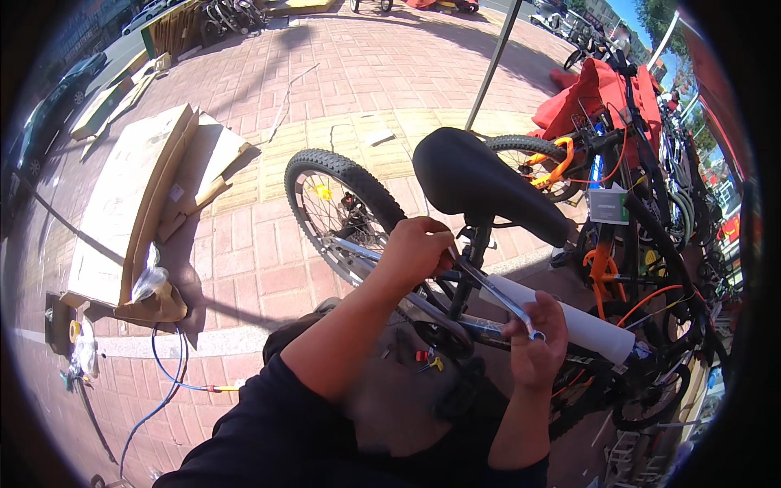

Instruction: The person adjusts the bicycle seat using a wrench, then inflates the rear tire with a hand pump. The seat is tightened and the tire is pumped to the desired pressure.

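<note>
A black saddle (472, 171) sits on a seatpost (476, 244) above a bicycle frame with a knobby rear wheel (325, 179). My left hand (419, 252) is just below the saddle, fingers curled at the upper end of a long silver wrench (500, 293); exactly what they grip there is partly hidden. My right hand (533, 350), palm upward, is closed round the wrench's lower end. White padding (594, 333) wraps a frame tube beside the right hand.
More bicycles with orange forks (549, 163) crowd the right, beside red fabric (569, 98). Flattened cardboard (122, 203) lies on the brick pavement at left, near a blue hose (167, 374). A pole (492, 65) stands behind the saddle. Small tools (431, 362) lie below the frame.
</note>
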{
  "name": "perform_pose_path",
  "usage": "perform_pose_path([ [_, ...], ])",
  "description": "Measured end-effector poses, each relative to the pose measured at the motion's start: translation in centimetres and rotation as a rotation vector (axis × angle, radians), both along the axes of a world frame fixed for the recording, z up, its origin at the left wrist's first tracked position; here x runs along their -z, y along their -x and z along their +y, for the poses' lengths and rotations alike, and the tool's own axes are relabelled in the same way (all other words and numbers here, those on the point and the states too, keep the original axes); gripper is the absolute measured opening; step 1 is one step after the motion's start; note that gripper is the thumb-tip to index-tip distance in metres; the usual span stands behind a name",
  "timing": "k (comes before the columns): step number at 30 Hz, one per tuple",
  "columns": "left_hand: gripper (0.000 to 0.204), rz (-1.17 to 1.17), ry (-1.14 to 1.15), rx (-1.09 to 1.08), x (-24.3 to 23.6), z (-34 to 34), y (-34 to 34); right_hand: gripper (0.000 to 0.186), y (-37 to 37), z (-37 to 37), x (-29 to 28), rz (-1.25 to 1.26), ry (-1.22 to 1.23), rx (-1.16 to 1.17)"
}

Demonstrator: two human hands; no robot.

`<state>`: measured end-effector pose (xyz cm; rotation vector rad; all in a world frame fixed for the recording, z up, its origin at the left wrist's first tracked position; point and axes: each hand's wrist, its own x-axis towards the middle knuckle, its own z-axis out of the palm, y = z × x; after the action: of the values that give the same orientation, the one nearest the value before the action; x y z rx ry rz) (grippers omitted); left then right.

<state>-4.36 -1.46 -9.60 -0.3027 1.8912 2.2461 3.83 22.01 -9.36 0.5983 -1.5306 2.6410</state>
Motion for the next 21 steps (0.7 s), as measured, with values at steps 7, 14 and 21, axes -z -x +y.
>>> perform_pose_path([
  [7, 0.027, 0.027, 0.246, 0.630, 1.8, 3.5, -3.1, 0.021, 1.7, -2.3, 1.5, 0.427, -0.887, 0.418],
  [14, 0.026, 0.054, -0.023, 0.068, -1.1, -0.6, -1.3, 0.017, 0.7, -3.8, 1.1, -0.039, -0.898, 0.289],
  [21, 0.028, 0.128, -0.219, 0.005, -1.4, -0.4, -1.4, 0.025, 1.5, -5.2, 1.9, 0.331, -1.254, 0.686],
])
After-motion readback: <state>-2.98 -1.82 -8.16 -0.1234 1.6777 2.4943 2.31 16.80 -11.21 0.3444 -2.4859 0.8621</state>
